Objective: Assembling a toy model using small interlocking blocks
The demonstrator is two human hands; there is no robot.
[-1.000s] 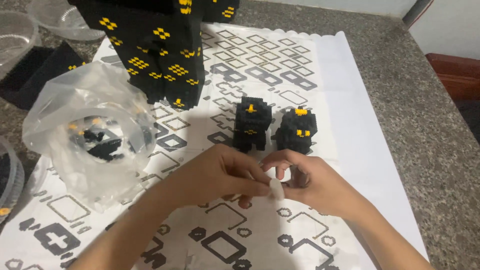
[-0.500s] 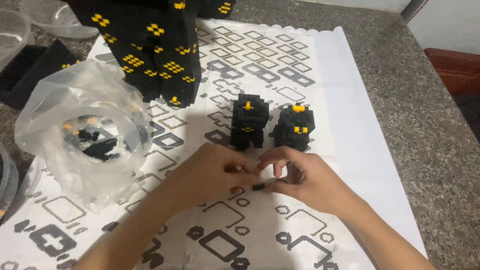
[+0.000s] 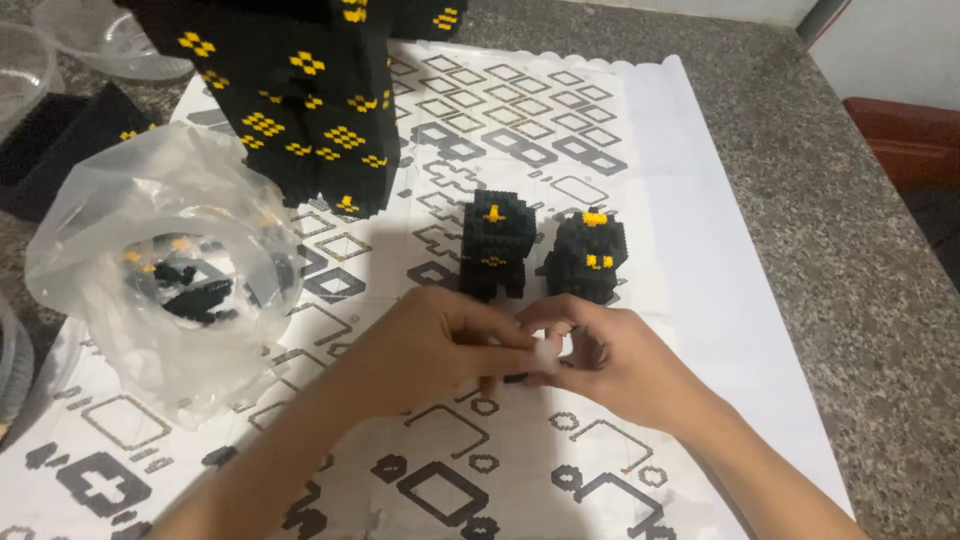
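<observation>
Both hands meet at lower centre of the frame, above the printed instruction sheet (image 3: pixel 640 130). Left hand (image 3: pixel 430 345): fingers pinched together on a small white piece (image 3: pixel 545 352), fingertips touching those of the other hand. Right hand (image 3: pixel 610 360): fingers curled, closed on the same white piece from the opposite side. A small dark piece (image 3: pixel 515 378) shows just below the fingertips; cannot tell if it is held.

Just above the hands, two small black block figures with yellow marks stand side by side: a squarer one (image 3: pixel 495 245) and a rounder one (image 3: pixel 588 255), apart from the hands. Large black block build (image 3: pixel 290 90) at upper left. Clear plastic bag (image 3: pixel 160 270) with dark pieces at left. Grey speckled desk (image 3: pixel 860 280) at right.
</observation>
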